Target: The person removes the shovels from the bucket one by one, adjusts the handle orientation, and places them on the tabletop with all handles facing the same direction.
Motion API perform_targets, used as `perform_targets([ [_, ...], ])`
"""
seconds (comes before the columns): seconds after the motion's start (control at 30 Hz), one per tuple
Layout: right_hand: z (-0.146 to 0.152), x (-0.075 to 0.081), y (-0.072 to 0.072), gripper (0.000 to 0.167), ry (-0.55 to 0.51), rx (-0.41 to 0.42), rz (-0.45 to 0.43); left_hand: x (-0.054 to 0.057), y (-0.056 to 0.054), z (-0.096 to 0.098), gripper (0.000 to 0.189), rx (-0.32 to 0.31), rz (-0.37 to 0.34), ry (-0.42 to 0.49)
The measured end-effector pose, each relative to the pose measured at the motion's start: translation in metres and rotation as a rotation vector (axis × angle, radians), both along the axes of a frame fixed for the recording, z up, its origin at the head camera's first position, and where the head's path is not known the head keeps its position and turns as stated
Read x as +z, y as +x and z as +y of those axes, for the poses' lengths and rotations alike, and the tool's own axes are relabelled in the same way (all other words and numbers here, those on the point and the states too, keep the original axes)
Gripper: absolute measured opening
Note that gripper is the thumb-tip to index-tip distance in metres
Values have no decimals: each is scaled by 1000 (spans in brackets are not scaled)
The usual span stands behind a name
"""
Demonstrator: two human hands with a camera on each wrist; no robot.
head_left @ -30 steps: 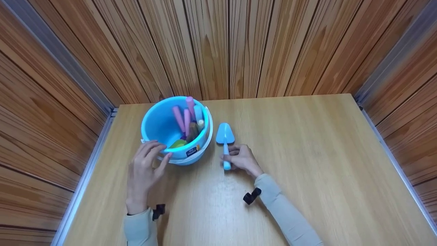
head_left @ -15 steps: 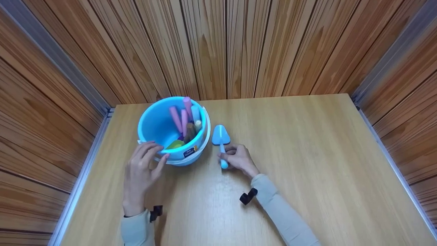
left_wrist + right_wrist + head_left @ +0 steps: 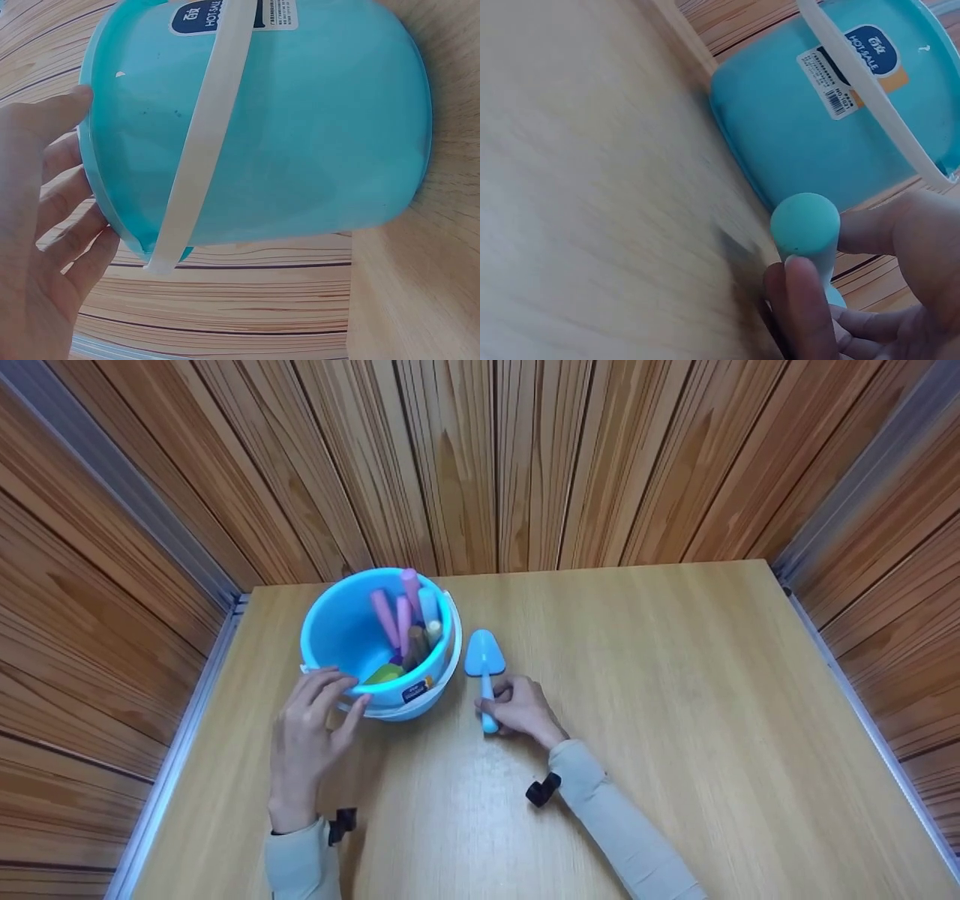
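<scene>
A blue toy bucket [image 3: 397,709] with a white handle [image 3: 206,120] stands on the left part of the table. My left hand [image 3: 307,742] holds its near-left rim, thumb outside and fingers over the edge. Just right of the bucket is a small blue toy shovel [image 3: 484,655], blade pointing away from me. My right hand [image 3: 523,709] pinches the shovel's handle [image 3: 807,229] between thumb and fingers, low over the table. Inside the bucket, pink rods [image 3: 385,615], a light-blue one [image 3: 428,606], brown pieces [image 3: 416,643] and a green piece [image 3: 385,673] lean or lie together; their lower parts are hidden.
The wooden table [image 3: 645,675] carries the bucket near its back left corner. Wood-panelled walls [image 3: 525,465] rise at the back and on both sides, with metal strips [image 3: 172,750] along the table's edges.
</scene>
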State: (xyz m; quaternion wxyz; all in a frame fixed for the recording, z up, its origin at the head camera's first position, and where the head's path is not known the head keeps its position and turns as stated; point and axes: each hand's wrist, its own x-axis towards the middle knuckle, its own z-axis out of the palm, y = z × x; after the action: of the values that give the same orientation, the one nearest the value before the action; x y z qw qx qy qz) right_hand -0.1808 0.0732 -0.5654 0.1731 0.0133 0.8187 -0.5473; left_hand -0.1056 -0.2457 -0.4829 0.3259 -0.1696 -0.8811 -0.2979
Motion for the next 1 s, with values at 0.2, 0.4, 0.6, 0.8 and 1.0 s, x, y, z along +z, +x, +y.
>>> perform_targets([
  [0.2, -2, 3, -1, 30, 129, 11, 17, 0, 0, 0, 36, -5, -1, -5],
  [0.4, -2, 6, -2, 31, 168, 32, -10, 0, -1, 0, 35, -11, 8, -13],
  [0.6, -1, 21, -4, 38, 229, 59, -4, -1, -2, -1, 34, -12, 20, -14],
  [0.8, -2, 56, -17, 50, 326, 94, 68, 0, -2, -2, 37, 3, 18, -22],
  [1.0, -9, 102, -34, 35, 349, 145, 199, -2, -2, -1, 34, 6, 24, -19],
])
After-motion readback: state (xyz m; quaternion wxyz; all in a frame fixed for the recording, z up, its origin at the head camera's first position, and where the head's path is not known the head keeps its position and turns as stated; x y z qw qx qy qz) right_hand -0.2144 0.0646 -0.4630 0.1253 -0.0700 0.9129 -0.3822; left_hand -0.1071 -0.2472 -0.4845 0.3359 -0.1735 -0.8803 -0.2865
